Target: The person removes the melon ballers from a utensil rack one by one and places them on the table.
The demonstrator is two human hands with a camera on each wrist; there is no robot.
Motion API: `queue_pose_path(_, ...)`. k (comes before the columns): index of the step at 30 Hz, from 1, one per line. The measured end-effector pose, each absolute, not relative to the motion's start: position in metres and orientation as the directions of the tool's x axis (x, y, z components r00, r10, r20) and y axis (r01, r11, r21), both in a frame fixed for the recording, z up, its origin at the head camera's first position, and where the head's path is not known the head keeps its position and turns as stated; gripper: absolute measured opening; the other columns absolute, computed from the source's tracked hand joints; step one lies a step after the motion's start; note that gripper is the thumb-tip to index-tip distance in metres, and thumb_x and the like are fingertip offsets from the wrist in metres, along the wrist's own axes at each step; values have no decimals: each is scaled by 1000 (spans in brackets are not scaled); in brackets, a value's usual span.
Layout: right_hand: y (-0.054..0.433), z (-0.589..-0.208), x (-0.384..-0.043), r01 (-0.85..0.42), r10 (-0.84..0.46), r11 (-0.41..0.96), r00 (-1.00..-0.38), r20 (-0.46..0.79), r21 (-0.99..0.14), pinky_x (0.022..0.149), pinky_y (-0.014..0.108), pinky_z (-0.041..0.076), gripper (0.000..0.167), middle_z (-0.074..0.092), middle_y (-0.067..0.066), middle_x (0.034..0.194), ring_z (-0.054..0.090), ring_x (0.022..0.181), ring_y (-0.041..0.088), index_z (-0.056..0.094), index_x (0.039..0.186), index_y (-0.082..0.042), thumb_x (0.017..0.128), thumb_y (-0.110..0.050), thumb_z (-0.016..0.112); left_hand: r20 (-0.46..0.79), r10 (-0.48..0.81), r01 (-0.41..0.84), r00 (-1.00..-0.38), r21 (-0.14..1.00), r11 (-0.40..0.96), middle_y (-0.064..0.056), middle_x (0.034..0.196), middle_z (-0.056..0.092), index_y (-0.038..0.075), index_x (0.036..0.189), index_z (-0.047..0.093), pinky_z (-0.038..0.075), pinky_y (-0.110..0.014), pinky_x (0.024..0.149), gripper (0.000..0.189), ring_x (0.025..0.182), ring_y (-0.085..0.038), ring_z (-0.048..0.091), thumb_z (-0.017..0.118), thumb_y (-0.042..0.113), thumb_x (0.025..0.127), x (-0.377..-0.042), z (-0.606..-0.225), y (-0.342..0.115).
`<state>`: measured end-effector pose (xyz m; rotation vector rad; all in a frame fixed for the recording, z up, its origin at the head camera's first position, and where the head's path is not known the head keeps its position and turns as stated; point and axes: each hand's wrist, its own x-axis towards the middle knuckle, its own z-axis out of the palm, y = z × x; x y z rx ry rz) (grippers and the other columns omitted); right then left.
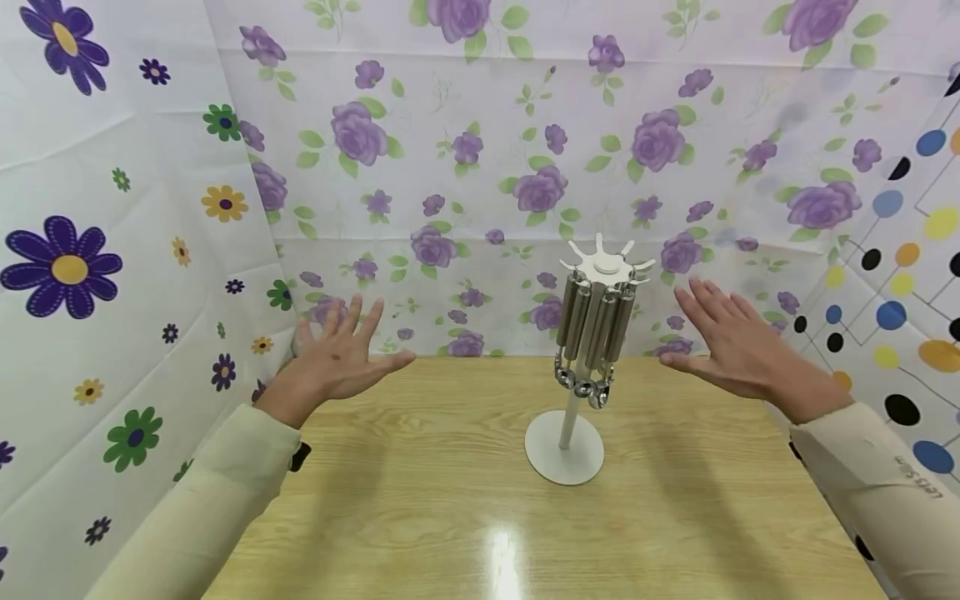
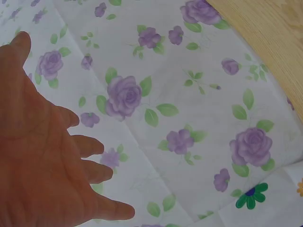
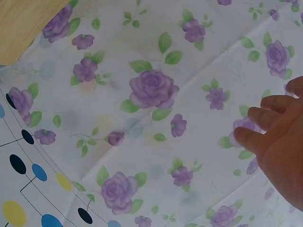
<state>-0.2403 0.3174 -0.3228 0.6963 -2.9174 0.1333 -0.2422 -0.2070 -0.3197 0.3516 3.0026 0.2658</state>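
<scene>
A white rack (image 1: pixel 602 265) with curved hooks around its top stands upright on a round white base (image 1: pixel 564 467). Several metal utensils (image 1: pixel 597 325) hang from its hooks, handles up and rounded silver ends down; their exact kind is hard to tell. My left hand (image 1: pixel 335 358), also the left hand (image 2: pixel 47 156) in the left wrist view, is raised with spread fingers, well to the left of the rack. On the rack's right my right hand (image 1: pixel 723 342) is held up with straight fingers. The right wrist view shows part of the right hand (image 3: pixel 279 142). Neither hand touches anything.
The rack stands on a light wooden table (image 1: pixel 442 467). A white cloth with purple roses (image 1: pixel 450 167) hangs behind it. A flowered cloth (image 1: pixel 150 208) closes the left side, and a dotted cloth (image 1: pixel 900 317) the right.
</scene>
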Motion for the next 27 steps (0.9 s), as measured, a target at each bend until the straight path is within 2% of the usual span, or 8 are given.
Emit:
queue_pose_path(4, 315, -314, -242, -498, -475, 865, -854, 212, -69, 121, 56, 7, 98, 6, 24, 164, 7, 150, 41, 9, 159, 1, 96, -54, 61, -79, 259, 239, -963, 203, 950, -18, 164, -12, 19, 161, -5, -17, -75, 105, 101, 147, -46, -13, 29, 82, 91, -245, -321, -198)
queue_pose_path(10, 308, -298, -245, -531, -497, 842, -832, 247, -94, 116, 62, 19, 98, 11, 25, 163, 15, 148, 45, 9, 160, -1, 95, -49, 64, -16, 297, 287, -955, 217, 933, -17, 165, -6, 18, 162, 0, -6, -76, 109, 98, 150, -43, -7, 31, 80, 92, -250, -322, -185)
queue_pose_path(15, 303, -287, -246, -530, -485, 833, -839, 247, -162, 113, 67, 19, 98, 9, 22, 164, 16, 146, 48, 3, 161, -6, 96, -45, 65, 53, 343, 344, -938, 268, 900, -19, 165, 6, 12, 162, 10, 3, -74, 112, 94, 151, -40, 3, 38, 73, 96, -252, -321, -169)
queue_pose_path(20, 299, -277, -247, -536, -480, 824, -833, 276, -185, 115, 66, 18, 99, 6, 18, 165, 14, 148, 45, 0, 161, -12, 96, -46, 65, 113, 375, 391, -920, 336, 857, -21, 163, 17, 9, 161, 16, 14, -66, 116, 89, 149, -40, 16, 42, 67, 98, -254, -322, -150)
queue_pose_path(27, 288, -265, -249, -548, -482, 800, -830, 280, -244, 114, 68, 18, 96, 6, 14, 166, 12, 149, 42, -3, 162, -19, 97, -47, 63, 141, 401, 421, -905, 437, 795, -18, 160, 27, 10, 158, 25, 29, -59, 114, 84, 144, -40, 30, 44, 65, 99, -254, -325, -130)
